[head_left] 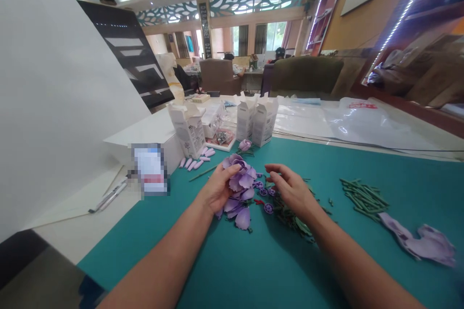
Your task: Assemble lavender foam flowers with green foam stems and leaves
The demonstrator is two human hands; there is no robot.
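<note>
Open white printed cardboard cartons (263,118) are seen at twelve o'clock, at the far edge of a teal mat (253,270). Thin green plastic stems (364,195) are heaped at three, limp lilac fabric petals (422,241) at four, and a white pen (108,198) is laid at nine.

A teal mat (253,270) covers the near part of a long table. At its centre lies a heap of purple petals (241,188). Just right of the heap are small purple discs (266,198) and dark green leaves (295,219). Well to the heap's right lies a bundle of green stems (364,195), and beyond that limp purple scraps (420,240). Behind the heap stand open white cartons (258,118). Pale purple buds (195,161) lie behind and left of it. Far left of the heap, a pen (108,197) rests on white paper (72,205).
</note>
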